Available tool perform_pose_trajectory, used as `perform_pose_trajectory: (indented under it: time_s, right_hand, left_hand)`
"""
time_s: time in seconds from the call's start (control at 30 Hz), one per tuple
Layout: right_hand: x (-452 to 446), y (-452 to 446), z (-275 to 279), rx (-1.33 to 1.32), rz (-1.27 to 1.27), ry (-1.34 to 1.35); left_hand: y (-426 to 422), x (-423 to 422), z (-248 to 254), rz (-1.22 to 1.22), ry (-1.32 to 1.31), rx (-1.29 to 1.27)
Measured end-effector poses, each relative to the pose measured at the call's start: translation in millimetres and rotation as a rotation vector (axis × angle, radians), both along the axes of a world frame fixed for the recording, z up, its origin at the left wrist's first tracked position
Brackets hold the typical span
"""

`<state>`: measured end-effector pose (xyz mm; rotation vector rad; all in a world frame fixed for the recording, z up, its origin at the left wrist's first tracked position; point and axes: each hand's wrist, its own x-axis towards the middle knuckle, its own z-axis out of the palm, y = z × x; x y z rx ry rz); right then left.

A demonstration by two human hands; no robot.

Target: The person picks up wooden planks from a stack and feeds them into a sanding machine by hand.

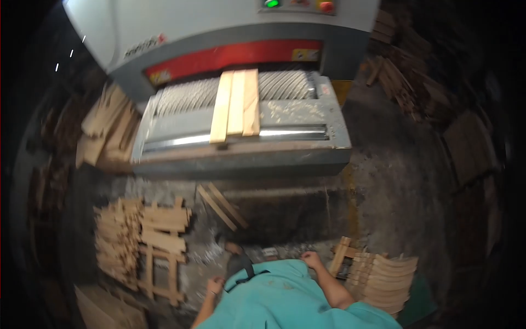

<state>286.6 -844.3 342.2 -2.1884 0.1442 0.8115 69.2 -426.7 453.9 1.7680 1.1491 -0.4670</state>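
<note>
My left hand (215,284) hangs low beside the teal shirt (279,290), its fingers loosely bent and apart, with nothing visible in it. On the other side my right hand (310,259) is at the shirt's edge, also loosely open and with nothing seen in it. Both hands are small and slightly blurred. Ahead of me, three pale wood strips (235,107) lie side by side on the infeed bed of a large grey machine (241,162). Their far ends reach the red-edged opening, and their near ends overhang the shiny roller (290,134).
Stacked wood strips (118,241) stand on the floor at left, and curved wood pieces (389,279) are stacked at right. Two loose strips (222,205) lie before the machine. Boards (107,123) lean at its left. A green light (272,3) and red button (326,6) are above.
</note>
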Motion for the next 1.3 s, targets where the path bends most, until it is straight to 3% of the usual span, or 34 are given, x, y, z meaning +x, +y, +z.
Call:
perform_pose_trajectory:
  time_s: [0.07,0.13,0.17,0.2,0.33,0.43,0.57,0.87,1.0,1.07,1.13,1.27,1.3]
  right_hand:
    - [10,-5,15,0.002,0.06,-0.004]
    - [23,-11,16,0.054,0.092,0.036]
    - [32,-7,38,0.001,0.117,0.079]
    - [37,-15,21,0.06,0.135,0.007]
    - [57,-11,59,0.228,0.063,0.047]
    - [65,-11,65,0.194,0.066,0.069]
    - [70,1,105,-0.031,0.085,0.179]
    - [71,-5,93,0.088,0.117,0.078]
    - [66,-14,80,0.043,0.145,0.072]
    - [64,-12,93,0.024,0.162,0.075]
    - [61,-19,82,0.051,0.203,-0.021]
    - [63,-15,89,0.013,0.157,0.104]
    - [65,-15,87,0.012,0.158,0.099]
  left_hand:
    - [-4,-34,-43,0.121,-0.142,-0.019]
    - [-26,-28,-1,0.176,-0.126,0.027]
    - [-31,-27,4,0.245,-0.119,-0.009]
    - [-34,-31,0,0.276,-0.146,-0.018]
    - [-45,-24,12,0.269,-0.061,-0.059]
    - [-51,-33,-10,0.159,-0.117,0.158]
    - [-54,-34,-13,0.305,-0.072,0.076]
    - [-46,-26,-9,0.327,-0.052,0.051]
    - [-31,-28,-46,0.183,-0.106,0.123]
    - [-25,2,-4,0.147,-0.06,0.062]
    - [-14,41,43,0.161,-0.297,-0.05]
    - [-13,134,261,-0.089,-0.818,-0.137]
    - [-7,147,310,-0.292,-0.92,-0.029]
